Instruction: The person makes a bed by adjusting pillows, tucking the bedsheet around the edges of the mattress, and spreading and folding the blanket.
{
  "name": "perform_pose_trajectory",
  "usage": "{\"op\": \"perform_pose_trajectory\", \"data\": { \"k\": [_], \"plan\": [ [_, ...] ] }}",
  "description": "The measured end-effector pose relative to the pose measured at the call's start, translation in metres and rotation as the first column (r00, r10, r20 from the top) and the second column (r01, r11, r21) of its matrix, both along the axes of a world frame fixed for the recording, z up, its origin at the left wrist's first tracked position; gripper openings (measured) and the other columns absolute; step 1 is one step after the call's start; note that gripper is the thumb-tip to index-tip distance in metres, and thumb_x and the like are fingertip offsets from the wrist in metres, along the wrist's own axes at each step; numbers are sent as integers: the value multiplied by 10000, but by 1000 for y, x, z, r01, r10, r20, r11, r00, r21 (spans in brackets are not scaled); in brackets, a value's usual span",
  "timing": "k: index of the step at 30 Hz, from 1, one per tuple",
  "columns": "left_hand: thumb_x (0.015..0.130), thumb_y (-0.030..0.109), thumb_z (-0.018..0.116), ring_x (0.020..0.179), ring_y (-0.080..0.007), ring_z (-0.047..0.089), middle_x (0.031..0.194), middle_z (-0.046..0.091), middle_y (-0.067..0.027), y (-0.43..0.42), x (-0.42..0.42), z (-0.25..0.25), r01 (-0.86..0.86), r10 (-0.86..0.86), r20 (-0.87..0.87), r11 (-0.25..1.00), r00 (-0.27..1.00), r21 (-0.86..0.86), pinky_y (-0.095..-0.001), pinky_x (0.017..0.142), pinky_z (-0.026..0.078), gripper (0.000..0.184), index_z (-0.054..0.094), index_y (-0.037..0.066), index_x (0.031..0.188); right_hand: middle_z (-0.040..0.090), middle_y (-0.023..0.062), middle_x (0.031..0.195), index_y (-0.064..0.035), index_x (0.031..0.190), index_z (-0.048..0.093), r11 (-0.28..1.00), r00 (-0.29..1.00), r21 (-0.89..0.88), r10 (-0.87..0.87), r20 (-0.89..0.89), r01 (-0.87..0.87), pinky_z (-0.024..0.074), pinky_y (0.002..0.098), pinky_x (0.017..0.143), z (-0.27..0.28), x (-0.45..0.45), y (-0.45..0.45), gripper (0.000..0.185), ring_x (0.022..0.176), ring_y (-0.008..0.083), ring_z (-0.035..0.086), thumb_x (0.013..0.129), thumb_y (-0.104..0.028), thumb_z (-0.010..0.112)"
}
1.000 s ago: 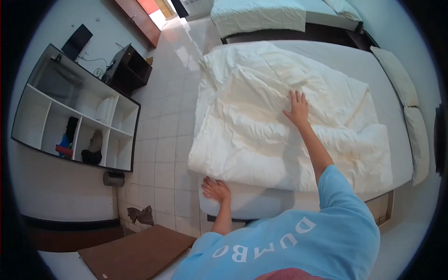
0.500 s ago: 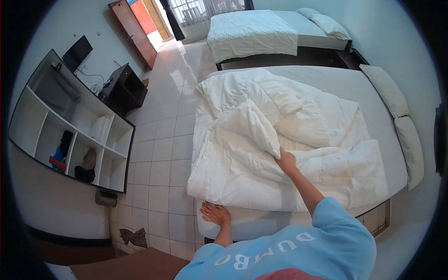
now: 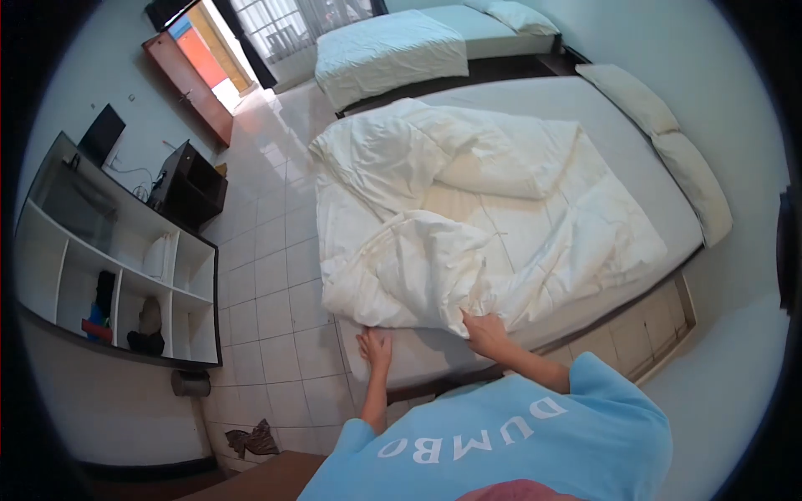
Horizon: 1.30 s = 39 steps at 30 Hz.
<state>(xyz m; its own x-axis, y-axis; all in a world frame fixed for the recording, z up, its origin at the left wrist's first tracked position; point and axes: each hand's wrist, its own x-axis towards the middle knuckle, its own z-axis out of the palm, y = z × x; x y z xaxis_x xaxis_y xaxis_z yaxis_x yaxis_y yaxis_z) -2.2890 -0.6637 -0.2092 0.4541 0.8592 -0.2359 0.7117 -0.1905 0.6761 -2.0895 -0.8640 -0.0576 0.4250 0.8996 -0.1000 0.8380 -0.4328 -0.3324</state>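
A rumpled white duvet covers much of the bed. My right hand is closed on a bunched fold of it, close to the near edge of the mattress. At the near left corner, my left hand lies on the white mattress with its fingers apart. Its fingertips meet the duvet's lower edge. In the middle of the duvet, a flatter part with a seam lies exposed between the folds.
Two pillows line the wall side of the bed. A second made bed stands beyond. To the left are an open shelf unit, a dark cabinet and a small bin. A brown cloth lies on the tiled floor.
My right hand has pulled the duvet fold toward me, from the middle to the near edge. The left hand has turned and shifted slightly up. The view has also shifted.
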Motion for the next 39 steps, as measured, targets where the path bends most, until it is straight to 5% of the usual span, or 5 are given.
{"op": "perform_pose_trajectory", "data": {
  "k": [6,10,12,24,39],
  "plan": [
    [765,230,625,1191,-280,355,1236,420,-201,-101,-14,127,483,-20,575,568,818,-667,-364,960,305,700,246,-9,1302,607,128,705,-63,1136,461,976,973,-132,145,-180,-170,456,415,576,8,-73,-28,539,661,310,599,620,-132,600],
    [716,214,651,1047,-286,475,1216,418,-176,-110,-10,92,431,-463,88,868,882,248,-347,829,411,805,166,3,1323,605,149,897,-92,1124,479,923,888,-157,276,-367,-351,467,414,672,-8,-115,-36,456,815,303,599,684,-178,564],
    [709,193,652,1022,-311,509,1089,534,-194,-119,4,163,91,-81,154,994,985,-59,-369,845,399,715,276,-7,1282,577,173,1008,-94,1171,458,899,859,-166,310,-408,-404,457,410,736,-9,-131,-43,486,902,314,578,708,-212,547],
    [702,159,596,896,-348,561,973,593,-192,-99,-182,-31,448,-553,-390,830,736,-331,-393,749,433,327,572,-2,986,566,160,1071,-167,1173,512,916,663,-239,38,-748,-321,409,379,827,-156,-104,-132,519,988,315,532,669,-262,591],
    [704,41,522,938,-330,497,943,545,-155,-49,-91,103,169,-62,-231,862,971,477,-400,781,397,168,552,49,869,439,117,1187,-113,910,610,863,873,314,-460,163,396,318,513,876,-52,27,-147,242,1133,352,337,690,-212,594]
  ]
}}
